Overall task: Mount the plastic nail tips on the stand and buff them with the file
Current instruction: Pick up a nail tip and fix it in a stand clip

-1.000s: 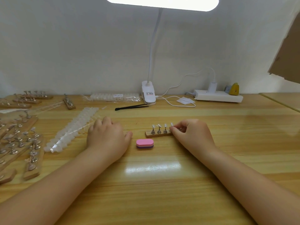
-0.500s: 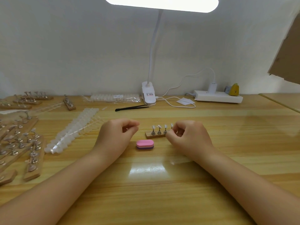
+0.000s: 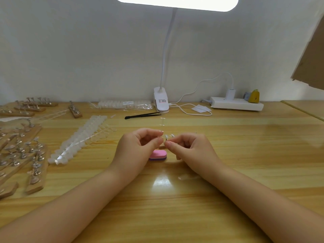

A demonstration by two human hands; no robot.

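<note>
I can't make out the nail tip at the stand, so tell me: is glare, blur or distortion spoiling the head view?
Head view: the desk lamp is blown out white and throws a glare patch on the table just below the hands; wide-angle bending curves the table edges; the clear nail tip between left hand and right hand is too small and pale to resolve.

On the surface [image 3: 245, 155], the file [image 3: 157, 153] lies just near of the stand [image 3: 165, 139], between both hands. Nail-tip strips [image 3: 82, 139] lie left; spare stands [image 3: 21, 151] lie farther left. Tweezers [image 3: 142, 115] and a lamp clamp [image 3: 161, 99] sit far.
</note>
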